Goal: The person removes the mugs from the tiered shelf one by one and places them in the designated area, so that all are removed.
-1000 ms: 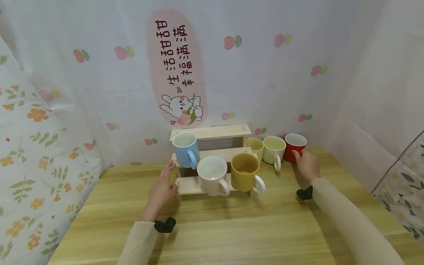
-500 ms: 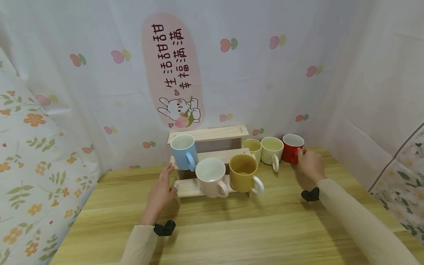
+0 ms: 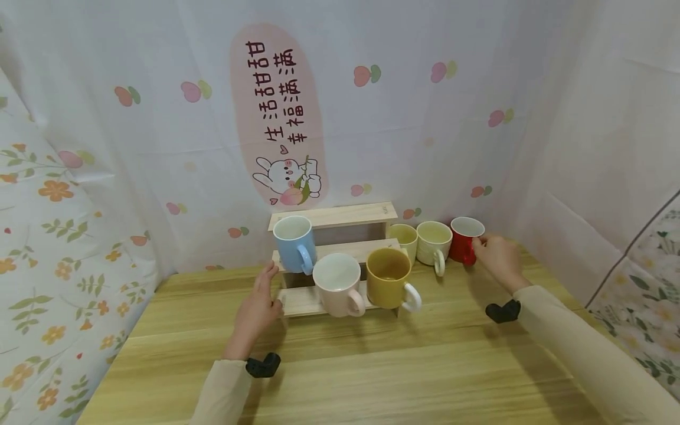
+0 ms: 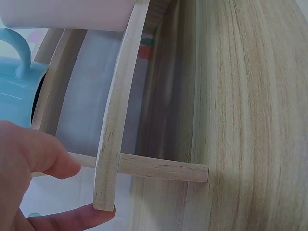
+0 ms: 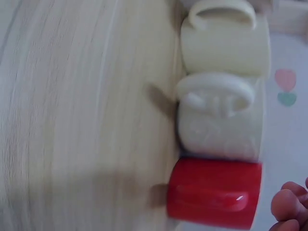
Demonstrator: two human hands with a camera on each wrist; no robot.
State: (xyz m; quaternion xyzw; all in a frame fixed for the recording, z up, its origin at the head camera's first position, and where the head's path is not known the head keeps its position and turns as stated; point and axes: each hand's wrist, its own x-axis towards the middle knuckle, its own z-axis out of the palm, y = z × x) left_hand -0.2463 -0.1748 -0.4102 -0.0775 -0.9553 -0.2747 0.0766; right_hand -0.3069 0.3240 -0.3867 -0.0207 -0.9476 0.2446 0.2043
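Note:
My left hand point(image 3: 256, 310) rests at the left end of a stepped wooden rack point(image 3: 333, 215), one fingertip touching the lowest plank's end in the left wrist view. A light blue mug point(image 3: 294, 243) stands on the middle step. A pale pink mug point(image 3: 337, 286) and a mustard mug point(image 3: 388, 283) with a white handle are on the lowest step. At the right, my right hand point(image 3: 498, 260) is beside the red mug point(image 3: 461, 251), near its handle. The right wrist view shows loosely curled fingertips point(image 5: 286, 204) apart from the red mug's rim.
A cream mug point(image 3: 432, 245) and a pale yellow mug point(image 3: 405, 241) stand between the rack and the red mug on the wooden table point(image 3: 361, 378). Printed curtains point(image 3: 425, 130) hang behind and at both sides.
My right hand has drawn slightly back from the red mug, leaving more of its handle showing. The left hand stays at the rack. The head view has shifted slightly.

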